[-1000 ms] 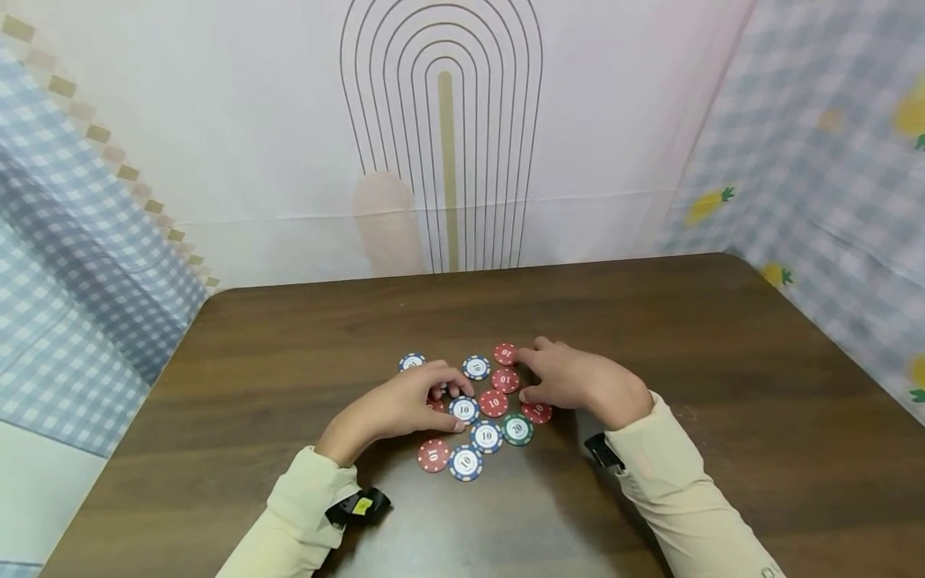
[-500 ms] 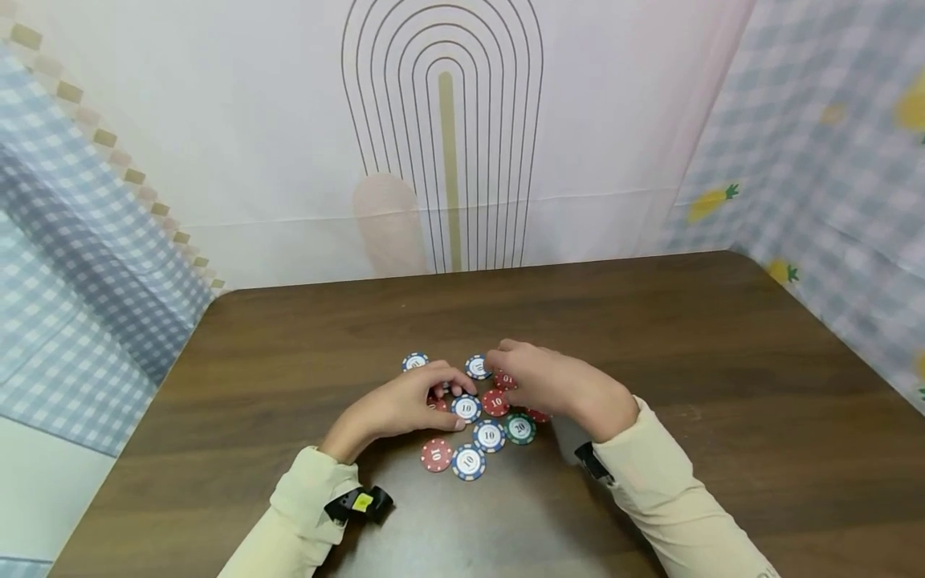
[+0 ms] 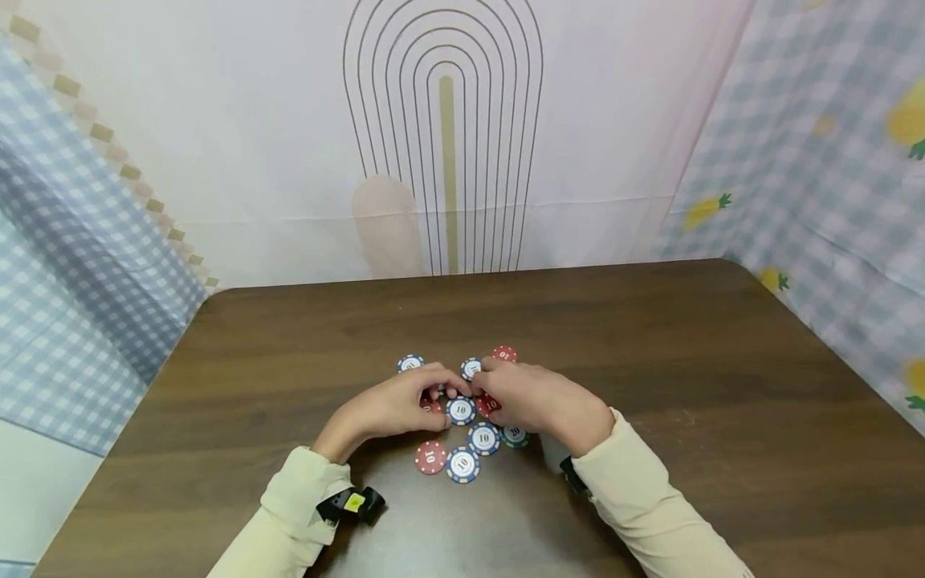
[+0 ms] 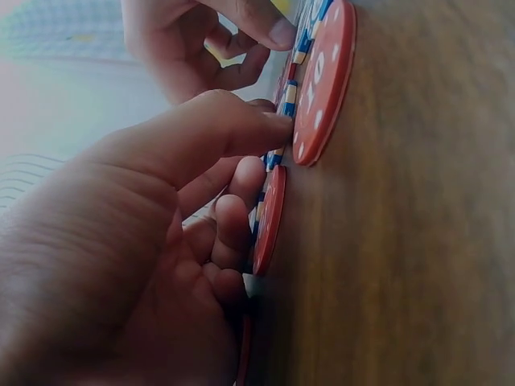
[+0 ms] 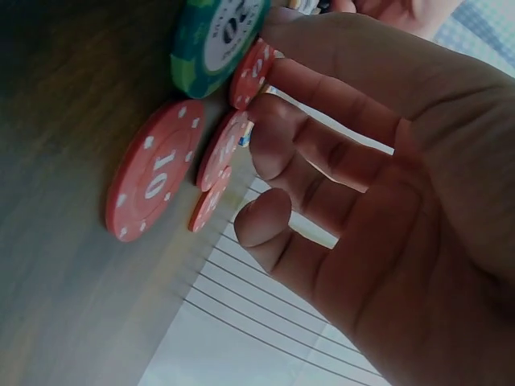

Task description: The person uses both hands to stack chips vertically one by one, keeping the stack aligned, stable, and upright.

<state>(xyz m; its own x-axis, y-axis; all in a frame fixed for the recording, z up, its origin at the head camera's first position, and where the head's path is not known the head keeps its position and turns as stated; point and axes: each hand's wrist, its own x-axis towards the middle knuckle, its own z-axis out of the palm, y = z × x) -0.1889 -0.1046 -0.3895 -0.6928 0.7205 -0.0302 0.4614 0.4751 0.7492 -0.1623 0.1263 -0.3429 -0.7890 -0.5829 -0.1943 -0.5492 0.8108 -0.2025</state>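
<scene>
Several red, blue and green poker chips lie flat at mid-table. My left hand (image 3: 393, 405) curls beside a blue poker chip (image 3: 461, 410) marked 10, thumb and forefinger at its edges. In the left wrist view, that thumb (image 4: 265, 129) meets a blue chip's edge near a red chip (image 4: 323, 84). From the other side, my right hand (image 3: 535, 397) hovers low with its thumb and forefinger apart around a red chip (image 3: 487, 404). Its outer fingers (image 5: 265, 217) spread loosely and hold nothing in the right wrist view. The green chip (image 3: 515, 435) sits partly under this hand.
Nearer the front are a red chip (image 3: 430, 457) and two blue chips, one the lower blue chip (image 3: 462, 465). Behind the hands lie a blue chip (image 3: 409, 364) and another red chip (image 3: 504, 353). Cloth hangs around the wooden table (image 3: 650, 321).
My right hand has come leftward across the chips, from the right-hand red ones to the red chip beside my left hand's blue one. My left hand has stayed almost still.
</scene>
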